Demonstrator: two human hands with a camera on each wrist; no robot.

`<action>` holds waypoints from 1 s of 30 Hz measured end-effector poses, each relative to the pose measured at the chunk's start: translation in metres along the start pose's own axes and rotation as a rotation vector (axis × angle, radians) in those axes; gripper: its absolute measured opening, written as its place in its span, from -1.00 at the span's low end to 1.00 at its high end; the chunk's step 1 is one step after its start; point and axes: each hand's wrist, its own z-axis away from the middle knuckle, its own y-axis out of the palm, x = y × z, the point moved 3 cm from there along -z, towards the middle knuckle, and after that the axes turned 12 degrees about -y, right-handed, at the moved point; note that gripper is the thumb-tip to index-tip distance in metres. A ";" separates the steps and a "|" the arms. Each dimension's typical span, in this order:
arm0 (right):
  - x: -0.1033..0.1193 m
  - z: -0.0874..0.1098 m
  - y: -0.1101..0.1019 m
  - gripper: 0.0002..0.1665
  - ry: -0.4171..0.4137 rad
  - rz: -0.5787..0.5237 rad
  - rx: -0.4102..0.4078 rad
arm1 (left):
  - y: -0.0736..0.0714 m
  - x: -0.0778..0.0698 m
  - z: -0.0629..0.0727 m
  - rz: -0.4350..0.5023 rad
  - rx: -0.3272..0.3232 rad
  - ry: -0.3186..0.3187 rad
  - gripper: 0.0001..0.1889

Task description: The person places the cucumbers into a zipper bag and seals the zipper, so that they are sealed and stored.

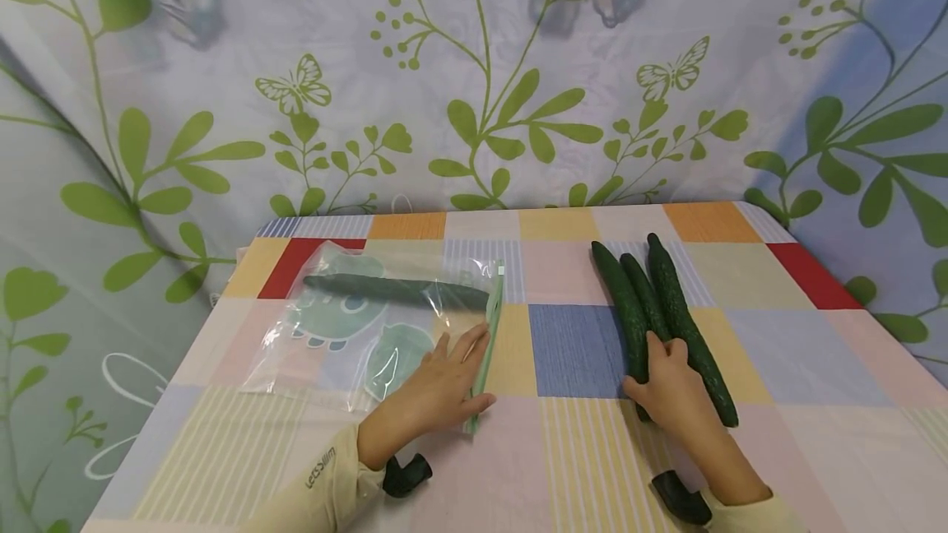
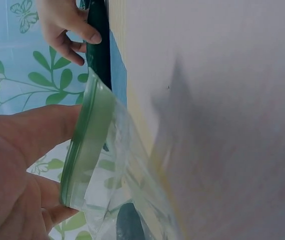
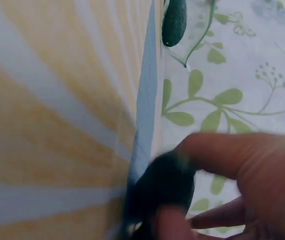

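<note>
A clear zip bag (image 1: 336,352) with a green zip edge (image 1: 494,327) lies on the left, one cucumber (image 1: 400,290) inside it near its far side. My left hand (image 1: 437,385) touches the bag's mouth with spread fingers; in the left wrist view the thumb (image 2: 47,127) meets the green edge. On the right lie three cucumbers side by side. My right hand (image 1: 670,381) grips the near end of the leftmost cucumber (image 1: 620,294), thumb on its left side. The middle cucumber (image 1: 643,290) is partly hidden by that hand, and the right cucumber (image 1: 685,327) lies beside it.
A patchwork cloth (image 1: 578,352) covers the table. Behind it hangs a curtain (image 1: 504,64) printed with leaves and butterflies. Dark straps (image 1: 680,498) show at both wrists.
</note>
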 end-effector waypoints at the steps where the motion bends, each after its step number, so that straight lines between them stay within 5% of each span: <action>1: -0.002 -0.001 0.001 -0.04 -0.001 -0.032 0.003 | 0.000 0.000 0.000 -0.001 0.000 0.002 -0.21; 19: -0.010 -0.009 0.012 0.11 0.058 -0.155 0.149 | 0.001 0.000 0.000 0.017 0.029 -0.026 -0.21; 30: -0.017 -0.008 0.000 -0.13 0.042 -0.245 -0.037 | 0.001 0.000 -0.001 0.019 0.021 -0.022 -0.21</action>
